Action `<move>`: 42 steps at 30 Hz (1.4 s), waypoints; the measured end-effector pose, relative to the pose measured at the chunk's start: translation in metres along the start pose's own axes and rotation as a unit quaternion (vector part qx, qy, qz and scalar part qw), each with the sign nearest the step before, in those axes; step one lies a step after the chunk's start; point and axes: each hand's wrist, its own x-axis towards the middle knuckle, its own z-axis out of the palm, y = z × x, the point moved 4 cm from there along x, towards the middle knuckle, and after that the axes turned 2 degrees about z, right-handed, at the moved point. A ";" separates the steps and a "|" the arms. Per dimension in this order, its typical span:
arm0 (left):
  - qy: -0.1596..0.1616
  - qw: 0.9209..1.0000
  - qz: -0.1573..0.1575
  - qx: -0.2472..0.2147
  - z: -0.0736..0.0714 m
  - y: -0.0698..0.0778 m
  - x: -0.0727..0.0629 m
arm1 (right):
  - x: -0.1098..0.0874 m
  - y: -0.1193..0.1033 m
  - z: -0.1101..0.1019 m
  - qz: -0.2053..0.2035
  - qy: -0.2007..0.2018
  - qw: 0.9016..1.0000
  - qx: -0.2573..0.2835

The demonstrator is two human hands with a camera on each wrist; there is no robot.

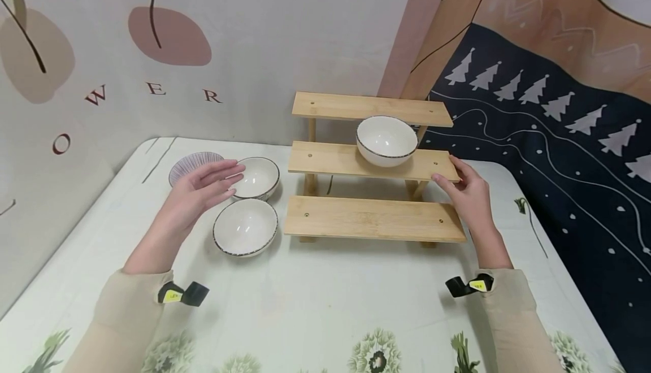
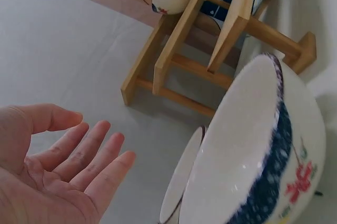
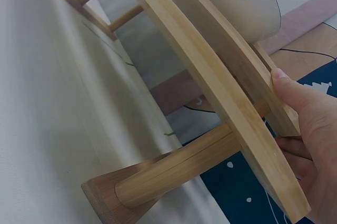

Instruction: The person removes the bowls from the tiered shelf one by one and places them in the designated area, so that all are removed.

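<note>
A three-step wooden shelf point(image 1: 376, 220) stands on the table, with one white bowl point(image 1: 387, 140) upright on the right half of its middle step. My right hand point(image 1: 470, 195) grips the right end of that middle step, thumb on the top face, as the right wrist view also shows. My left hand point(image 1: 198, 195) hovers over the bowls at the left, its fingers extended and holding nothing. Beneath and beside it are a front white bowl point(image 1: 246, 228), a rear white bowl point(image 1: 258, 177) and a striped bowl point(image 1: 193, 165). In the left wrist view, a bowl point(image 2: 300, 145) shows a blue rim band and red flower.
The table's white cloth point(image 1: 325, 299) carries printed green flowers. Behind the shelf hangs a pale wall cloth point(image 1: 285, 39). A dark blue cloth with white trees point(image 1: 559, 152) borders the right side.
</note>
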 end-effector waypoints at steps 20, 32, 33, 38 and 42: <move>-0.031 0.998 0.010 0.048 0.059 0.023 0.043 | 0.001 0.000 0.001 -0.006 0.004 1.000 0.000; -0.054 0.998 0.009 0.027 0.102 0.023 0.071 | 0.000 0.000 0.001 -0.006 0.004 1.000 -0.001; -0.054 0.998 0.009 0.025 0.105 0.022 0.073 | 0.000 0.000 0.001 -0.006 0.004 1.000 -0.001; -0.050 0.999 0.007 0.016 0.121 0.019 0.081 | 0.000 0.000 0.001 -0.005 0.003 1.000 -0.002; -0.050 0.999 0.006 0.010 0.134 0.017 0.088 | 0.000 0.000 0.001 -0.008 0.004 1.000 -0.003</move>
